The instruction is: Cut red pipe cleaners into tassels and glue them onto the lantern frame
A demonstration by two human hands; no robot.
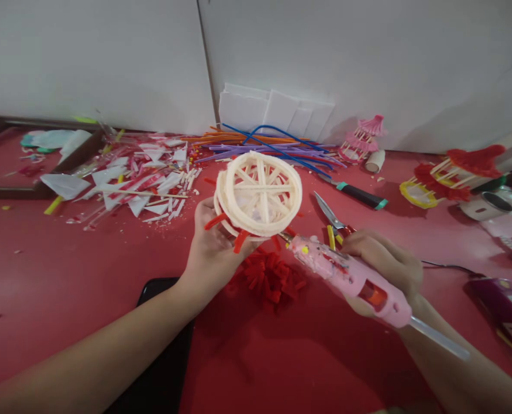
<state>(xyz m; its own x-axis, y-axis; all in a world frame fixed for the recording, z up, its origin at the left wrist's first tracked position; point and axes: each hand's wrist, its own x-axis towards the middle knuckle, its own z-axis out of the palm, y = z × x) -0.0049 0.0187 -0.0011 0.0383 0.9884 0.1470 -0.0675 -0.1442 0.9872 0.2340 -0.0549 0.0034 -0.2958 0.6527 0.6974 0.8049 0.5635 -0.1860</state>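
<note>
We count one cream wheel frame point(259, 194), one pink glue gun point(348, 276), one pair of scissors point(331, 217), one craft knife point(359, 195), two finished lanterns far right point(457, 172) point(363, 140).

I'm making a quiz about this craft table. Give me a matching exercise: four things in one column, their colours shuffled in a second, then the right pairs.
Things:
1. glue gun in the right hand
2. spoked wheel frame in the left hand
3. pile of short cut pieces
4. tabletop

Colours:
a. cream
b. pink
c. dark red
d. bright red

Pairs: 1-b, 2-a, 3-d, 4-c
</note>
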